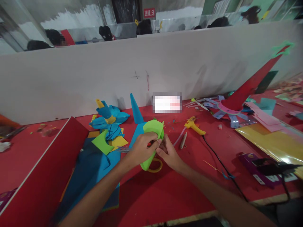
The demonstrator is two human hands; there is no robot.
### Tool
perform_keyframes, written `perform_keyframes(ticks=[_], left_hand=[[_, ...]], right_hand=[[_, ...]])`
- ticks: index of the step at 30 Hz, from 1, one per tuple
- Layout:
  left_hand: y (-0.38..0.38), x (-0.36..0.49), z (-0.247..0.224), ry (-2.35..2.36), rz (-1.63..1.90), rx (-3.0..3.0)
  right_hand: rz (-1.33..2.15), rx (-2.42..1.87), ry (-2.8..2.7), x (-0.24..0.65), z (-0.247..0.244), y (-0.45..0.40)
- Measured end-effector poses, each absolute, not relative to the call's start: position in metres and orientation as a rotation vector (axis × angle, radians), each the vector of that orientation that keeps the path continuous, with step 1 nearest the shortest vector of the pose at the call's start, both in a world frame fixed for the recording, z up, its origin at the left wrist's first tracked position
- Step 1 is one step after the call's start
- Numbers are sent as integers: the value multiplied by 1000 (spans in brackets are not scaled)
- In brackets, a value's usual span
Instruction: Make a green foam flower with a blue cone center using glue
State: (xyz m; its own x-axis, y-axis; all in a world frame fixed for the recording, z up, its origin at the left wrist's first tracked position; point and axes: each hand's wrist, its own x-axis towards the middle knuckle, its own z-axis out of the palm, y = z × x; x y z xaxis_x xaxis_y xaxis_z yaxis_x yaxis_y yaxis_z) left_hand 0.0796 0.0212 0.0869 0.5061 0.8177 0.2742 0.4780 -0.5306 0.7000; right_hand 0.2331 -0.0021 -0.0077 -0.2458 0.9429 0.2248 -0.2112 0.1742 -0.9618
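Observation:
A curved lime-green craft sheet [155, 126] is bent between my two hands over the table. My left hand [145, 146] is closed on its near side, and a small dark-red thing shows by the fingers, too little visible to name. On the sheet's right edge, the fingers of my right hand [168, 153] pinch it. Under the sheet a yellow scissors handle [158, 166] sticks out. Just behind my left hand stands a blue cone [136, 110]. Left of it lie a blue paper flower [113, 116] and a cut green piece [103, 142].
A yellow glue gun [195, 126] with a black cord lies to the right. Beyond it stands a tall red cone [253, 82] beside gold sheets [272, 143] and a purple box [257, 168]. Blue sheets [94, 170] lie left, by a red divider [47, 167]. A white partition [94, 72] closes the back.

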Motion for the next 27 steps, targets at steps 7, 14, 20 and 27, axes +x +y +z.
perform_keyframes(ticks=[7,14,20,27], left_hand=[[22,77,89,1073,736,2244],[25,70,96,1181,845,2189],[34,61,94,1251,1014,2058],[58,42,77,1504,1294,1907]], right_hand=[[1335,-800,-1307,232,-8,-5],[1281,-854,-1184,232,2,3],[1106,-1052,-967,244,0,18],[891,-1150,-923,262,-8,37]])
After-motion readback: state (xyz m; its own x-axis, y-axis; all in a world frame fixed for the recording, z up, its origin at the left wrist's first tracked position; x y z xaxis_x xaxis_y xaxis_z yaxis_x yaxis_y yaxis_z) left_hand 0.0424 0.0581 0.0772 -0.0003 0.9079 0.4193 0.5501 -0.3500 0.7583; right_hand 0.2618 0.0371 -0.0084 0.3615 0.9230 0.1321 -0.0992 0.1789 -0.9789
